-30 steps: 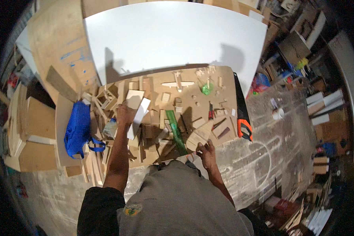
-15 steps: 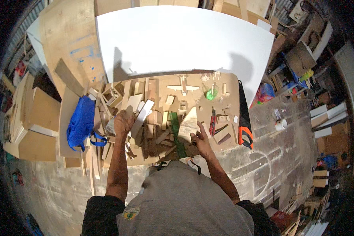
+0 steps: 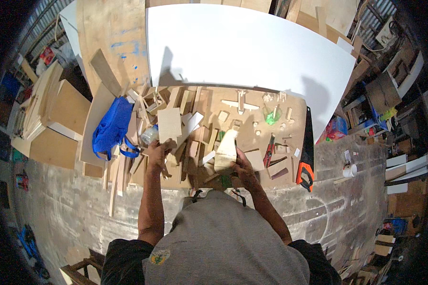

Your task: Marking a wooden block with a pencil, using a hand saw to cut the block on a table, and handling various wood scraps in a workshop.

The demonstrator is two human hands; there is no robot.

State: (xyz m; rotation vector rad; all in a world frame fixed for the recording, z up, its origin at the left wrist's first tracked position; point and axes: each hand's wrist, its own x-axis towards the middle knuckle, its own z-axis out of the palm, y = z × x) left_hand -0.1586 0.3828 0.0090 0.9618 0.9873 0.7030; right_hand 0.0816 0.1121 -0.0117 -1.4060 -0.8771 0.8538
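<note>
My left hand point(image 3: 159, 156) is closed on the lower edge of a flat rectangular piece of wood point(image 3: 170, 122), which stands up above the offcuts. Beside those fingers lies a clear plastic container point(image 3: 150, 135). My right hand point(image 3: 245, 170) grips the side of a pale, shaped wooden block point(image 3: 226, 153), narrow at the far end and wider toward me. A small wooden toy airplane point(image 3: 241, 104) rests farther back on the work board point(image 3: 257, 95). To the right of my right hand lies a red utility knife point(image 3: 269, 151).
A handsaw point(image 3: 306, 172) with an orange and black handle lies along the board's right edge. Wood offcuts point(image 3: 188, 142) pile up on the left, beside a blue fabric bag point(image 3: 113, 126). Behind stands a large white panel point(image 3: 242, 47). A green plastic piece point(image 3: 272, 117) sits among small wooden bits.
My left hand has taken hold of the flat rectangular wood and raised it from the pile. My right hand has closed on the shaped block. The whole view has shifted.
</note>
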